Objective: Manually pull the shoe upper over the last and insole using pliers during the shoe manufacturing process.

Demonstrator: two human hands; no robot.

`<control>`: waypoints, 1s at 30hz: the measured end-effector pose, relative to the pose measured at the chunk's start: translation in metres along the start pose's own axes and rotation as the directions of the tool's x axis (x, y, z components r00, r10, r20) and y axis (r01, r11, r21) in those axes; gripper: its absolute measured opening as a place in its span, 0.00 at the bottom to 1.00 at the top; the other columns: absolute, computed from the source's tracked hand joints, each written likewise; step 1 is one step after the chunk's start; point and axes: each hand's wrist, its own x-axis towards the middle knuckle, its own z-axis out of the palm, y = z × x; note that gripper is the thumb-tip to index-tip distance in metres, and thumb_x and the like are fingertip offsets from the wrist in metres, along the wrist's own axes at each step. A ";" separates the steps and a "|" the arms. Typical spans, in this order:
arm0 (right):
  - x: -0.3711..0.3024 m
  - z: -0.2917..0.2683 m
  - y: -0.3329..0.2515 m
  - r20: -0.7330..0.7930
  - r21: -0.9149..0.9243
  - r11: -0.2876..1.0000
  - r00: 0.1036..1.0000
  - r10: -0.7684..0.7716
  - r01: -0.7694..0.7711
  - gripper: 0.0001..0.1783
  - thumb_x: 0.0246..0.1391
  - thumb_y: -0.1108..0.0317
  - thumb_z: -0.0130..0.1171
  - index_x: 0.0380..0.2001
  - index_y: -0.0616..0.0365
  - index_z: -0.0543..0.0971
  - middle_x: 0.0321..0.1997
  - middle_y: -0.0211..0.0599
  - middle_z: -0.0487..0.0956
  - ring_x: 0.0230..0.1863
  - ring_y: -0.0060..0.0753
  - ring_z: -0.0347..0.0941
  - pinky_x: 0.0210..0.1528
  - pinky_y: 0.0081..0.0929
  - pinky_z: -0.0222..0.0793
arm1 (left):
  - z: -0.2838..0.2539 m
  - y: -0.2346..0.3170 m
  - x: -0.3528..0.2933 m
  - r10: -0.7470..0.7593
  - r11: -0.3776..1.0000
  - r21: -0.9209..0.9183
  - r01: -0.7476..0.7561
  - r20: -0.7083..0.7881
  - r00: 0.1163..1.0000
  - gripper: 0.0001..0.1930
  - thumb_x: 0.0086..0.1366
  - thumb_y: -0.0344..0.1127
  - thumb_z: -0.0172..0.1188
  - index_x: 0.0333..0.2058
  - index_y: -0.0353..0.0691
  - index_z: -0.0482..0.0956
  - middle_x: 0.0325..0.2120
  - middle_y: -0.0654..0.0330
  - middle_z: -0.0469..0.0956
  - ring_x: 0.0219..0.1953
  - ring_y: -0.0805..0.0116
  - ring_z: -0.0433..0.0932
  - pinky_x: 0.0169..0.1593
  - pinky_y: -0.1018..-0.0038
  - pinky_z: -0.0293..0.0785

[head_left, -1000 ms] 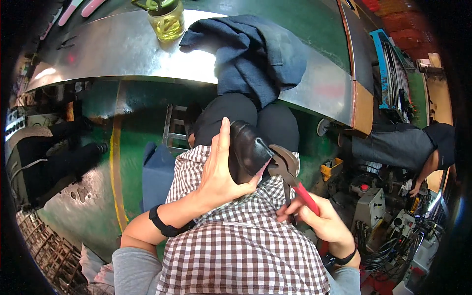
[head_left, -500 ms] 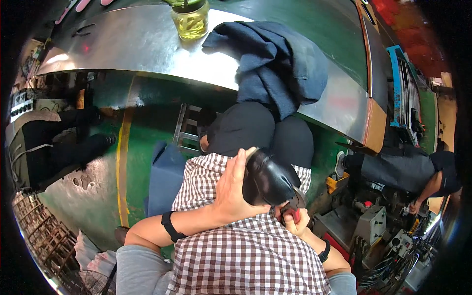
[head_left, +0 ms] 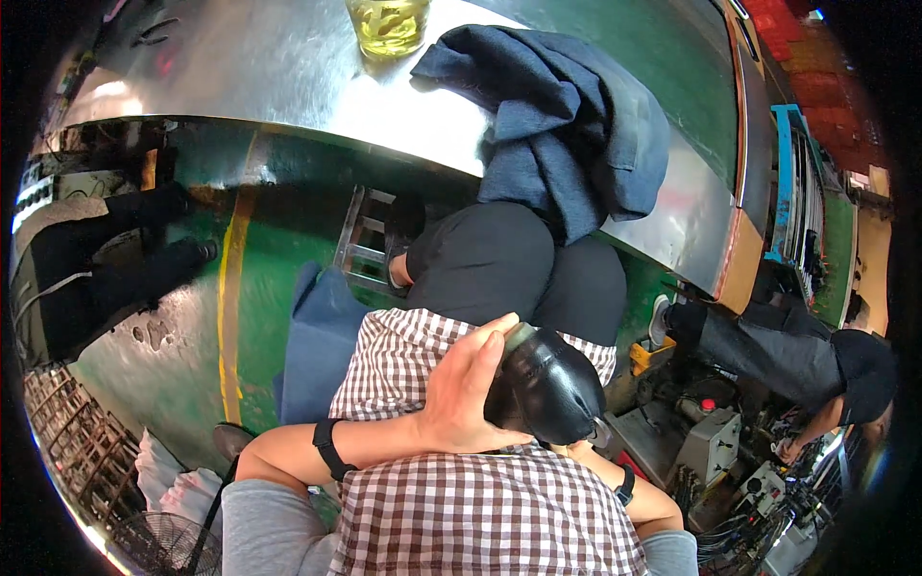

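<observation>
A black leather shoe upper [head_left: 559, 386], shiny and rounded like one pulled over a last, is held above my lap. My left hand [head_left: 459, 401] is closed on its left side, thumb below and fingers reaching up toward a pale part at its top. Low behind the shoe is my right hand [head_left: 578, 450], mostly hidden by it. Only a glint of the metal pincers [head_left: 601, 432] shows at the shoe's lower right edge; their red handle, seen in my right hand earlier, is now out of sight.
A metal-topped bench [head_left: 259, 82] ahead bears a crumpled dark blue cloth [head_left: 576, 125] and a jar of yellowish liquid [head_left: 389, 27]. A small metal stool [head_left: 363, 235] stands beneath. Other people work at left [head_left: 106, 259] and at right [head_left: 768, 355], the latter near machinery [head_left: 715, 446].
The shoe has turned and shifted slightly right and down, its rounded end now covering the pincers and most of my right hand. My left hand moved along with it. The view has shifted a little.
</observation>
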 end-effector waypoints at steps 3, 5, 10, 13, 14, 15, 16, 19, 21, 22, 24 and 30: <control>0.026 -0.015 -0.037 0.052 0.015 0.996 0.994 0.092 -0.093 0.17 0.58 0.58 0.65 0.27 0.62 0.75 0.27 0.38 0.77 0.30 0.35 0.77 0.33 0.32 0.71 | 0.000 0.000 -0.001 -0.069 0.996 -0.066 0.067 -0.039 0.997 0.74 0.27 0.38 0.83 0.72 0.38 0.42 0.60 0.34 0.65 0.58 0.39 0.72 0.57 0.55 0.72; 0.044 -0.042 -0.075 0.149 0.115 0.959 0.959 0.240 -0.258 0.18 0.58 0.57 0.64 0.26 0.62 0.75 0.27 0.38 0.77 0.32 0.35 0.78 0.34 0.33 0.70 | -0.001 -0.001 -0.003 -0.093 0.988 -0.129 0.090 -0.015 0.996 0.71 0.29 0.39 0.83 0.72 0.46 0.46 0.62 0.35 0.63 0.59 0.40 0.71 0.57 0.55 0.72; 0.077 -0.114 -0.137 0.422 0.107 0.937 0.868 0.261 -0.334 0.18 0.56 0.57 0.65 0.25 0.62 0.77 0.37 0.47 0.82 0.37 0.41 0.80 0.39 0.34 0.73 | -0.010 0.000 -0.015 0.038 0.948 -0.318 -0.011 0.079 0.996 0.45 0.40 0.44 0.80 0.60 0.69 0.71 0.60 0.41 0.66 0.57 0.37 0.73 0.56 0.54 0.75; 0.069 -0.126 -0.144 0.528 0.129 0.934 0.820 0.221 -0.334 0.16 0.50 0.61 0.71 0.26 0.63 0.77 0.38 0.47 0.83 0.38 0.45 0.80 0.41 0.36 0.74 | -0.017 0.003 -0.022 0.027 0.901 -0.429 0.067 0.210 0.977 0.37 0.47 0.46 0.77 0.58 0.54 0.75 0.57 0.41 0.70 0.55 0.39 0.76 0.56 0.55 0.77; 0.064 -0.128 -0.143 0.563 0.143 0.915 0.791 0.238 -0.377 0.16 0.50 0.62 0.71 0.27 0.64 0.78 0.39 0.47 0.83 0.38 0.45 0.80 0.42 0.35 0.74 | -0.019 0.005 -0.024 0.052 0.891 -0.451 0.042 0.195 0.979 0.39 0.47 0.48 0.77 0.58 0.44 0.73 0.56 0.39 0.71 0.55 0.39 0.76 0.56 0.54 0.76; 0.060 -0.130 -0.141 0.596 0.191 0.896 0.773 0.218 -0.400 0.16 0.50 0.62 0.71 0.27 0.64 0.78 0.39 0.47 0.82 0.39 0.45 0.80 0.42 0.35 0.73 | -0.020 0.007 -0.026 0.098 0.895 -0.445 -0.007 0.181 0.979 0.43 0.48 0.51 0.77 0.58 0.34 0.71 0.55 0.38 0.72 0.56 0.40 0.75 0.57 0.53 0.75; 0.055 -0.132 -0.139 0.606 0.196 0.892 0.765 0.217 -0.408 0.15 0.49 0.63 0.71 0.28 0.64 0.78 0.39 0.48 0.82 0.40 0.45 0.80 0.43 0.34 0.73 | -0.022 0.007 -0.027 0.138 0.906 -0.422 -0.044 0.195 0.971 0.49 0.48 0.55 0.76 0.56 0.20 0.67 0.54 0.37 0.73 0.57 0.41 0.75 0.59 0.52 0.73; 0.038 -0.136 -0.132 0.633 0.174 0.902 0.746 0.204 -0.394 0.15 0.48 0.64 0.72 0.28 0.64 0.79 0.40 0.47 0.82 0.40 0.43 0.80 0.43 0.34 0.72 | -0.026 0.012 -0.033 0.191 0.907 -0.413 -0.078 0.241 0.952 0.51 0.46 0.58 0.76 0.57 0.22 0.66 0.55 0.37 0.73 0.57 0.40 0.75 0.61 0.51 0.71; 0.026 -0.138 -0.127 0.634 0.201 0.904 0.753 0.174 -0.377 0.13 0.50 0.65 0.70 0.28 0.65 0.80 0.40 0.45 0.82 0.41 0.41 0.79 0.44 0.33 0.72 | -0.030 0.017 -0.037 0.188 0.906 -0.417 -0.065 0.259 0.947 0.48 0.46 0.59 0.75 0.57 0.27 0.69 0.57 0.38 0.71 0.57 0.38 0.74 0.61 0.49 0.71; 0.020 -0.139 -0.125 0.629 0.215 0.888 0.753 0.192 -0.406 0.13 0.51 0.65 0.70 0.28 0.65 0.80 0.40 0.45 0.81 0.42 0.40 0.79 0.44 0.32 0.72 | -0.032 0.019 -0.039 0.219 0.908 -0.408 -0.093 0.273 0.937 0.46 0.46 0.59 0.74 0.56 0.30 0.71 0.57 0.39 0.70 0.57 0.37 0.74 0.61 0.48 0.70; 0.009 -0.138 -0.122 0.598 0.361 0.777 0.768 0.231 -0.515 0.14 0.55 0.64 0.67 0.28 0.67 0.80 0.39 0.44 0.81 0.41 0.36 0.80 0.44 0.32 0.73 | -0.036 0.023 -0.042 0.255 0.915 -0.384 -0.122 0.316 0.914 0.40 0.48 0.56 0.74 0.55 0.38 0.74 0.58 0.41 0.69 0.57 0.36 0.73 0.61 0.45 0.70; 0.001 -0.109 -0.107 0.214 0.421 0.790 0.895 0.392 -0.447 0.18 0.63 0.57 0.60 0.28 0.62 0.74 0.31 0.40 0.78 0.34 0.34 0.81 0.41 0.31 0.75 | -0.038 0.036 -0.038 0.130 0.977 -0.201 -0.074 0.283 0.950 0.40 0.43 0.37 0.80 0.55 0.56 0.69 0.60 0.37 0.65 0.57 0.37 0.73 0.60 0.51 0.71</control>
